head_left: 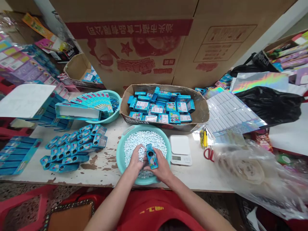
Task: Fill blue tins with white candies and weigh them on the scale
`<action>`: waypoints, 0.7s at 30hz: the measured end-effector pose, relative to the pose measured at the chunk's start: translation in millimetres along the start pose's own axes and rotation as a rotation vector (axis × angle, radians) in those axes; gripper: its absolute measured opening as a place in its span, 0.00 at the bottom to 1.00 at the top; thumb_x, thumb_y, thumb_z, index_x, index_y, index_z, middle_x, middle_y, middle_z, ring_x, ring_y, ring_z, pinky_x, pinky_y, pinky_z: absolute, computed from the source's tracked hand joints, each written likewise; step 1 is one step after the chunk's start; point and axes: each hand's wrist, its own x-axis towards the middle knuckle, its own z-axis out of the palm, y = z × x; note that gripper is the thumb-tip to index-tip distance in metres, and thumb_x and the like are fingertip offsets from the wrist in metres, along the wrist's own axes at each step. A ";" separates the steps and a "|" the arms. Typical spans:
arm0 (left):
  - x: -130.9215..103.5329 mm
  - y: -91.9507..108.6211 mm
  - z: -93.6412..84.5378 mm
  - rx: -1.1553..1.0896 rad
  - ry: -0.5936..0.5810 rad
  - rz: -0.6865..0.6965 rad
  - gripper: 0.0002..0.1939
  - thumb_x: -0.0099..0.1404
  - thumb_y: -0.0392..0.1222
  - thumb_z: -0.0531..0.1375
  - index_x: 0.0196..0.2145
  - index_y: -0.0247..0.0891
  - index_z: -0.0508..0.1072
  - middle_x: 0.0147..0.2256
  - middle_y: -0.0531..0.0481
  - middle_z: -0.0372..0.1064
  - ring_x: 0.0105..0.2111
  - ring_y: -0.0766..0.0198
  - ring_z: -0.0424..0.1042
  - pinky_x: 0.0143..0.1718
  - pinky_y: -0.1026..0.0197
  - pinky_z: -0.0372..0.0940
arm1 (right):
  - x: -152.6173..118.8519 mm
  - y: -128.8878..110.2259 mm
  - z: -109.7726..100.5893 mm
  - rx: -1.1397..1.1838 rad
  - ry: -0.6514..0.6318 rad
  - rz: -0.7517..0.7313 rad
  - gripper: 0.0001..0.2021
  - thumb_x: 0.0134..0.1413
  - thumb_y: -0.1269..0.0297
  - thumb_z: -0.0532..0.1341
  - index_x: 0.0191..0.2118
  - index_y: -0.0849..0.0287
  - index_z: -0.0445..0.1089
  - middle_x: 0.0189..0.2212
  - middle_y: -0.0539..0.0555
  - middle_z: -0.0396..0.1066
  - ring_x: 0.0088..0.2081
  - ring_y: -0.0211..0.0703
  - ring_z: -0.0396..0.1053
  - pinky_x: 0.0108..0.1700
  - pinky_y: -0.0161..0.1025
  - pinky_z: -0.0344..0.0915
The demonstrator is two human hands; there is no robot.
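Over a turquoise basin [119, 157] filled with small white pellets [131, 141], both hands are close together. My right hand [163, 166] grips a small blue cardboard box [151, 157], which shows a dark round opening on its upper side. Beside it, my left hand [136, 161] is curled around some of the white pellets, with part of its fingers hidden. Several similar blue boxes [74, 149] with dark openings stand in rows on the table to the left. Behind the basin, a low cardboard box [202, 112] holds many blue boxes [157, 109].
A white digital scale [180, 146] lies right of the basin, near red-handled scissors [209, 154] and a yellow cutter [205, 138]. Blue flat cartons [92, 101] lie over another basin [117, 96]. Clear plastic bags [255, 179] cover the right side. A large carton [149, 73] rises behind.
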 end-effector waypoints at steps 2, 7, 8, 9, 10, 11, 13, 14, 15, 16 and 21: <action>-1.5 -1.4 5.8 0.004 -0.017 -0.008 0.08 0.56 0.42 0.58 0.25 0.38 0.62 0.16 0.56 0.60 0.11 0.71 0.56 0.10 0.71 0.46 | 4.7 0.0 -12.6 0.112 0.133 0.106 0.29 0.48 0.47 0.63 0.51 0.60 0.62 0.45 0.61 0.70 0.46 0.53 0.68 0.49 0.49 0.65; -20.2 6.2 17.8 0.010 -0.057 0.073 0.09 0.54 0.42 0.59 0.24 0.37 0.62 0.16 0.56 0.60 0.12 0.72 0.58 0.10 0.71 0.46 | 13.8 -6.3 -48.1 0.178 0.278 0.210 0.21 0.49 0.51 0.63 0.46 0.58 0.64 0.36 0.54 0.71 0.37 0.46 0.70 0.42 0.43 0.67; -26.4 9.0 21.6 0.007 -0.085 0.118 0.10 0.53 0.43 0.59 0.24 0.37 0.61 0.16 0.56 0.59 0.12 0.71 0.58 0.11 0.71 0.47 | 14.3 -7.8 -51.3 0.159 0.237 0.167 0.20 0.49 0.53 0.63 0.45 0.57 0.65 0.37 0.54 0.71 0.38 0.47 0.69 0.43 0.43 0.66; -32.7 11.6 26.1 0.007 -0.123 0.179 0.11 0.52 0.44 0.60 0.23 0.37 0.61 0.16 0.56 0.59 0.13 0.71 0.59 0.11 0.70 0.49 | 14.4 -9.4 -52.2 0.136 0.188 0.115 0.18 0.49 0.54 0.64 0.44 0.56 0.66 0.38 0.54 0.71 0.40 0.48 0.69 0.44 0.44 0.65; -38.7 13.7 31.1 0.012 -0.166 0.252 0.11 0.52 0.45 0.60 0.23 0.37 0.61 0.17 0.55 0.60 0.14 0.71 0.60 0.12 0.70 0.51 | 14.0 -11.0 -50.9 0.113 0.138 0.062 0.17 0.50 0.55 0.64 0.43 0.56 0.67 0.39 0.55 0.70 0.41 0.49 0.68 0.45 0.45 0.64; -43.8 15.1 36.3 0.024 -0.201 0.330 0.12 0.52 0.46 0.60 0.22 0.37 0.61 0.18 0.54 0.62 0.15 0.70 0.62 0.14 0.69 0.54 | 13.3 -12.6 -47.9 0.091 0.097 0.017 0.15 0.50 0.56 0.64 0.43 0.56 0.67 0.39 0.55 0.70 0.42 0.49 0.67 0.46 0.45 0.64; -50.6 16.1 45.6 0.058 -0.224 0.479 0.12 0.51 0.46 0.61 0.23 0.36 0.63 0.21 0.53 0.65 0.19 0.68 0.66 0.19 0.67 0.60 | 11.0 -15.5 -38.8 0.057 0.056 -0.034 0.13 0.51 0.57 0.63 0.42 0.55 0.68 0.39 0.55 0.69 0.43 0.50 0.66 0.45 0.46 0.63; -52.1 15.8 49.0 0.071 -0.216 0.542 0.12 0.51 0.46 0.61 0.23 0.36 0.63 0.22 0.52 0.67 0.21 0.67 0.68 0.22 0.66 0.62 | 9.6 -16.6 -34.1 0.042 0.053 -0.041 0.13 0.52 0.58 0.63 0.43 0.55 0.67 0.39 0.55 0.69 0.43 0.51 0.66 0.45 0.46 0.63; -52.4 15.3 51.3 0.080 -0.198 0.596 0.12 0.51 0.45 0.62 0.24 0.36 0.64 0.22 0.53 0.67 0.22 0.66 0.69 0.24 0.65 0.63 | 8.2 -17.5 -30.1 0.025 0.055 -0.038 0.13 0.52 0.59 0.63 0.43 0.55 0.67 0.39 0.55 0.69 0.43 0.51 0.65 0.45 0.47 0.63; -51.9 14.7 52.6 0.084 -0.176 0.642 0.11 0.52 0.45 0.62 0.25 0.36 0.64 0.22 0.54 0.67 0.22 0.66 0.69 0.25 0.65 0.63 | 6.8 -18.3 -27.0 0.008 0.059 -0.030 0.13 0.52 0.60 0.62 0.44 0.55 0.66 0.39 0.55 0.69 0.43 0.51 0.65 0.46 0.47 0.63; -47.2 12.2 50.2 0.121 -0.125 0.755 0.10 0.53 0.44 0.61 0.25 0.36 0.65 0.23 0.54 0.66 0.21 0.68 0.68 0.24 0.65 0.62 | 3.6 -21.9 -24.9 -0.060 0.073 -0.016 0.14 0.52 0.63 0.62 0.45 0.57 0.65 0.41 0.55 0.70 0.43 0.51 0.65 0.45 0.46 0.63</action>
